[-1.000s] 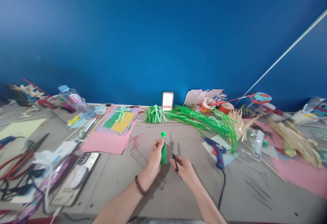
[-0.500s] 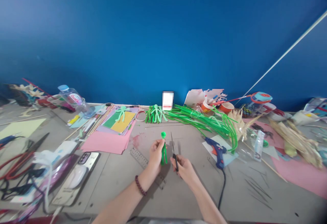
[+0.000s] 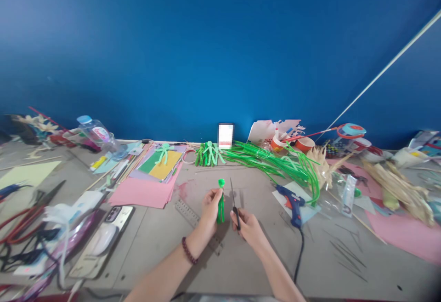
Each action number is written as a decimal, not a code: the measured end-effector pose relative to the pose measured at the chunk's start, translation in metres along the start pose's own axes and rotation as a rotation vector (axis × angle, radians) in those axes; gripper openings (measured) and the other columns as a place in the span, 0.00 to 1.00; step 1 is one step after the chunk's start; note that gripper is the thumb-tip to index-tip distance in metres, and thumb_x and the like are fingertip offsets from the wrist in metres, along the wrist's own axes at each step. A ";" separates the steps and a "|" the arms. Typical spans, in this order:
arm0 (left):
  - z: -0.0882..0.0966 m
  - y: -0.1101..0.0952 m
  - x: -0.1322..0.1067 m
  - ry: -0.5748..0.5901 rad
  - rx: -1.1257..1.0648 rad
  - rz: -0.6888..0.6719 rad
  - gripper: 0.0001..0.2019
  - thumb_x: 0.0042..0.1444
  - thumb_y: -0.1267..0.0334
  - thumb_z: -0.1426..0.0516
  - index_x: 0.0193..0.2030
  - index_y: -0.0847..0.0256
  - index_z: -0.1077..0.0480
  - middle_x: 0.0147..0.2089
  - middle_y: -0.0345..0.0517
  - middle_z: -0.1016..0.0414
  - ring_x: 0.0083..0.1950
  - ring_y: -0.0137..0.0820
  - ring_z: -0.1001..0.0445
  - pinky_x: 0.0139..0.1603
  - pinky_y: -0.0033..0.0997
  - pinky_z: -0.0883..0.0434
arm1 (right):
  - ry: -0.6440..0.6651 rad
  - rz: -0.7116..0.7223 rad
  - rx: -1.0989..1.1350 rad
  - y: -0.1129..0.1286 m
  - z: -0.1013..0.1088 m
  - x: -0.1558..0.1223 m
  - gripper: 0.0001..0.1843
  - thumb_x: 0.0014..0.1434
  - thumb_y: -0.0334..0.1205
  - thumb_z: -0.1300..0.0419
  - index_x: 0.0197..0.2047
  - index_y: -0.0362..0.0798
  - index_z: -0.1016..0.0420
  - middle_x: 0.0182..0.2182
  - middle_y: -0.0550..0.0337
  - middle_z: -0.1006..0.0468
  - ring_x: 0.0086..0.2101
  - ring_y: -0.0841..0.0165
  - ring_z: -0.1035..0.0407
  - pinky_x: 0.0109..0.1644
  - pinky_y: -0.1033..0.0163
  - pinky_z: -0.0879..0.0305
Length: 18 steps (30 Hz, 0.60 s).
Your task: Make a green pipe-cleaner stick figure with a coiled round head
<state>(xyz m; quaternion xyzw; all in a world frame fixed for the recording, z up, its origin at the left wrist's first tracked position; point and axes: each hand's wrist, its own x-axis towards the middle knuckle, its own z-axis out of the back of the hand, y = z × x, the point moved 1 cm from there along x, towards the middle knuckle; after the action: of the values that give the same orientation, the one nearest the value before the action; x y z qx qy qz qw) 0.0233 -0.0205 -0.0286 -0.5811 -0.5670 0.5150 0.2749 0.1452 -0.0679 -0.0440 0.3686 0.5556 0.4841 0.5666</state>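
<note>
My left hand (image 3: 211,206) pinches a green pipe-cleaner figure (image 3: 221,210) just below its round coiled head, and two legs hang down beside my fingers. In my right hand (image 3: 246,224) is a pair of scissors (image 3: 234,201), gripped by the black handles with the blades pointing up and away from me. The blades stand a little to the right of the figure, apart from it. Partly under my left wrist lies a clear ruler (image 3: 186,212). Beyond my hands, several finished green figures (image 3: 209,154) lean together near the wall.
A bundle of green pipe cleaners (image 3: 275,162) stretches along the back right. To the right, a blue glue gun (image 3: 292,203) rests on paper with its cord trailing forward. Pink paper (image 3: 141,192), a phone (image 3: 103,242) and large red-handled scissors (image 3: 37,210) lie at left.
Almost nothing differs. The figure and both hands keep nearly the same place, and the view has shifted very slightly.
</note>
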 end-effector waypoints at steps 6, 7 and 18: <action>0.001 -0.001 0.000 0.002 -0.003 0.008 0.18 0.39 0.50 0.36 0.24 0.62 0.35 0.21 0.35 0.38 0.23 0.24 0.40 0.26 0.24 0.43 | -0.005 -0.013 0.036 0.002 -0.001 0.001 0.26 0.52 0.63 0.46 0.21 0.47 0.40 0.14 0.67 0.38 0.13 0.79 0.51 0.16 0.69 0.57; 0.001 -0.001 0.000 -0.002 0.000 0.009 0.18 0.39 0.49 0.36 0.24 0.62 0.35 0.21 0.35 0.38 0.23 0.24 0.40 0.25 0.24 0.44 | -0.006 -0.018 0.039 0.003 -0.001 0.001 0.26 0.52 0.63 0.46 0.21 0.47 0.40 0.14 0.67 0.38 0.13 0.79 0.51 0.16 0.69 0.57; 0.001 0.001 0.001 -0.008 0.023 0.019 0.19 0.38 0.48 0.36 0.24 0.62 0.34 0.21 0.35 0.37 0.23 0.24 0.39 0.26 0.25 0.43 | -0.001 -0.026 0.043 0.001 -0.001 0.001 0.29 0.51 0.67 0.47 0.21 0.47 0.40 0.13 0.67 0.38 0.13 0.79 0.51 0.16 0.69 0.58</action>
<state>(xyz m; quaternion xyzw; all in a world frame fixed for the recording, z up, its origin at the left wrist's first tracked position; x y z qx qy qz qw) 0.0230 -0.0204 -0.0299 -0.5812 -0.5566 0.5264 0.2745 0.1442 -0.0664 -0.0438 0.3738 0.5704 0.4642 0.5652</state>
